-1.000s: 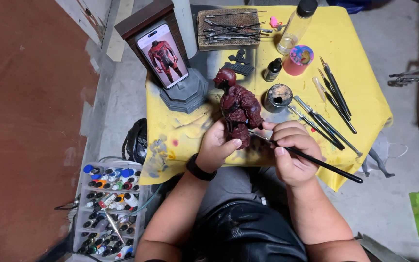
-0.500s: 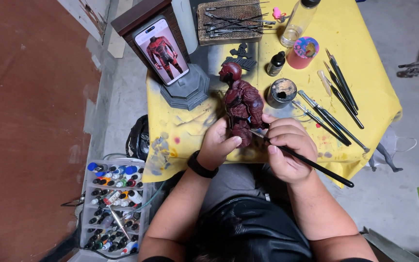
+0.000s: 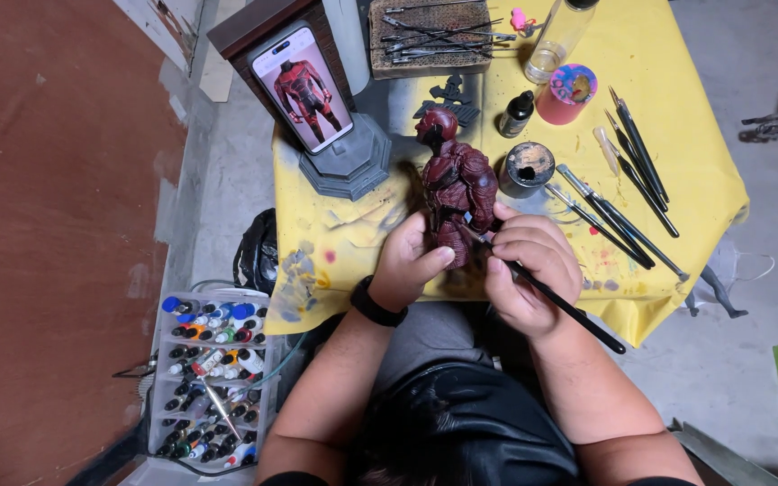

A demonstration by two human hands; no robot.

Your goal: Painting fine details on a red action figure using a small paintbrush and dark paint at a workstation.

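The left hand [image 3: 414, 263] was wrapped around the lower part of a dark red, muscled figurine [image 3: 455, 189], its grip clamped on the legs, thumb lying across the front. The figurine stood roughly upright over the near edge of the yellow-covered desk [image 3: 686, 180], head toward the far side. The right hand [image 3: 529, 270] had its grip pinched shut on a thin black-handled paintbrush [image 3: 558, 301], the bristle end touching the figurine's waist and the handle slanting out past the wrist. A black band [image 3: 376, 303] sat on the left wrist.

Just beyond the figurine stood a small round open pot with black inside [image 3: 526, 168], and beside it a small dark dropper bottle [image 3: 516, 113]. A pink cup with a swirled, multicoloured top [image 3: 566, 94] and a clear glass bottle [image 3: 558, 40] stood farther back. Several long dark brushes [image 3: 628, 193] lay in a loose fan on the right part of the desk. At the far edge a wooden tray held thin metal tools [image 3: 429, 36]. On the left, a phone showing a red figure [image 3: 303, 88] leaned upright on a grey angular base [image 3: 350, 165]. Paint smears marked the yellow cloth near the left hand.

On the floor to the left, a clear plastic bin packed with small paint bottles with coloured caps [image 3: 209, 378] stood well apart from the desk.
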